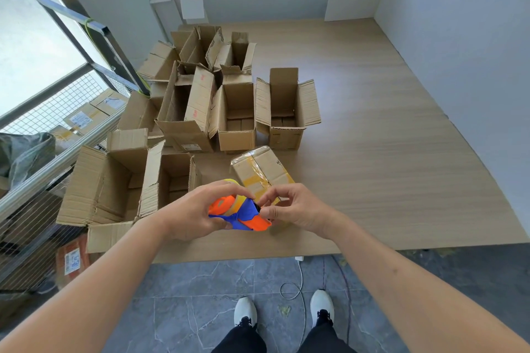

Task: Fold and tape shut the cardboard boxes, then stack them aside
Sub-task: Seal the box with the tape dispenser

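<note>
My left hand grips the tape dispenser above the near edge of the table, fingers curled round its orange and blue body. My right hand works at the dispenser's front end, thumb and forefinger pinched together there, apparently on the tape's loose end; the tape itself is too small to confirm. Judged step: free the tape end before sealing the next box. To do it well, I hold the dispenser steady, draw the end out straight, and keep it from folding back on itself.

Just beyond my hands lies the taped box, closed, with glossy tape across its top. It is not yet stacked aside. To its left, near the table's left edge, stand two open boxes, flaps up. Further back a cluster of open boxes occupies the middle and far left of the table, flaps spread and crowding one another, so each needs pulling clear before folding. A wire mesh rack borders the left side.
</note>
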The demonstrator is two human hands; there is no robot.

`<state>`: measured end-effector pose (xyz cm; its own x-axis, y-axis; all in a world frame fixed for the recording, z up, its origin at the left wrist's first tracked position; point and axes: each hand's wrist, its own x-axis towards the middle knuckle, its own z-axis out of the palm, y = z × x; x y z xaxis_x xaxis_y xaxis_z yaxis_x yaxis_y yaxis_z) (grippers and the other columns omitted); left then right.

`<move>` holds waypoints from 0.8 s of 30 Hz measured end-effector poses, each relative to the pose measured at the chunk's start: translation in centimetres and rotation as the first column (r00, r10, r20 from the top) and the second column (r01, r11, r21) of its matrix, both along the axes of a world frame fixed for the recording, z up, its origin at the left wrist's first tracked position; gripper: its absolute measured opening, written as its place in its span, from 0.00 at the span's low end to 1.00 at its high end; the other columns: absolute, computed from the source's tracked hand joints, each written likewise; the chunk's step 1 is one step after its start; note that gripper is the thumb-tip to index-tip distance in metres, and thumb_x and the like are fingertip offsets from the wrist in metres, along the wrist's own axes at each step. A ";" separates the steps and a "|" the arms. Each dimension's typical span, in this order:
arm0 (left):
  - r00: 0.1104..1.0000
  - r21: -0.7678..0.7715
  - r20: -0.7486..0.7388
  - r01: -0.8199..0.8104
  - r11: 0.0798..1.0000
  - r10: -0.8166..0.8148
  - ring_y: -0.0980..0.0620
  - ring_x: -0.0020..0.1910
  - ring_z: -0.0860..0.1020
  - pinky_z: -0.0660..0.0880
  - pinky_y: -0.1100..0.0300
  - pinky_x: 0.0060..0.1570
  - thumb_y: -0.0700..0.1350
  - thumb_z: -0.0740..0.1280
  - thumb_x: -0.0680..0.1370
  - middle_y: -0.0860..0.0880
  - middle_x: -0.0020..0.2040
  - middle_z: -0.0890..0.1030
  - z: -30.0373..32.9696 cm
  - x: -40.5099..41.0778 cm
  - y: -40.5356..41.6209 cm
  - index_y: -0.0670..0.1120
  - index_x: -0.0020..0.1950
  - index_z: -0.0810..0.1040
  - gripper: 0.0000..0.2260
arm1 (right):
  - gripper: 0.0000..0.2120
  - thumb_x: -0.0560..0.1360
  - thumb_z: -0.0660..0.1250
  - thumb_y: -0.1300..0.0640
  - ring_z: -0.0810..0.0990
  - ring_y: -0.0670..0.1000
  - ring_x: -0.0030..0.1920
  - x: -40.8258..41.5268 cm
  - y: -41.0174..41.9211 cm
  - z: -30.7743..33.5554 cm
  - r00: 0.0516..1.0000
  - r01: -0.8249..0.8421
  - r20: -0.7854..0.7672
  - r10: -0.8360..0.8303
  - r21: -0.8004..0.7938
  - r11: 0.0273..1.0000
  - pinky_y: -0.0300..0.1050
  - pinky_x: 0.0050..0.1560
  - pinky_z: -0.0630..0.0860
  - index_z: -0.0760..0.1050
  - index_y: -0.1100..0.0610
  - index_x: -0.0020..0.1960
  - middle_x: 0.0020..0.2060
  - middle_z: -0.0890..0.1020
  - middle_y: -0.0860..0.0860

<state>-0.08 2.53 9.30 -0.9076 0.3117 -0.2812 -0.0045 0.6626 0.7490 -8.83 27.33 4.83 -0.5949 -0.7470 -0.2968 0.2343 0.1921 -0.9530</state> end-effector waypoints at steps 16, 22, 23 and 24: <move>0.997 -0.027 -0.013 0.074 0.997 -0.074 0.58 0.67 0.73 0.75 0.51 0.64 0.36 0.75 0.74 0.63 0.65 0.75 0.5 0.4 2.5 0.66 0.69 0.73 0.32 | 0.12 0.83 0.65 0.53 0.85 0.58 0.46 0.7 2.7 0.1 0.990 0.022 0.136 -0.027 0.035 0.999 0.63 0.57 0.82 0.78 0.62 0.59 0.46 0.83 0.58; 0.997 -0.040 0.028 0.075 0.996 -0.074 0.61 0.67 0.72 0.73 0.56 0.64 0.39 0.75 0.75 0.65 0.65 0.74 0.3 0.4 3.2 0.69 0.70 0.71 0.33 | 0.07 0.76 0.75 0.58 0.86 0.56 0.41 0.9 3.1 -0.8 0.995 0.086 -0.054 -0.084 0.039 0.996 0.48 0.42 0.83 0.82 0.61 0.51 0.42 0.85 0.61; 0.997 -0.048 0.035 0.074 0.996 -0.073 0.61 0.65 0.72 0.73 0.58 0.63 0.41 0.75 0.75 0.65 0.64 0.74 0.1 0.4 3.3 0.70 0.71 0.70 0.33 | 0.05 0.76 0.75 0.60 0.85 0.55 0.39 0.9 3.1 -1.1 0.989 0.119 -0.094 -0.114 0.048 0.992 0.46 0.40 0.82 0.82 0.61 0.49 0.40 0.86 0.59; 0.997 -0.067 0.039 0.075 0.995 -0.072 0.62 0.63 0.73 0.72 0.59 0.61 0.43 0.75 0.76 0.65 0.62 0.75 0.0 0.4 3.3 0.72 0.72 0.68 0.33 | 0.04 0.76 0.76 0.61 0.85 0.54 0.37 0.9 3.1 -1.3 0.980 0.158 -0.135 -0.148 0.064 0.985 0.44 0.37 0.81 0.83 0.61 0.48 0.37 0.86 0.56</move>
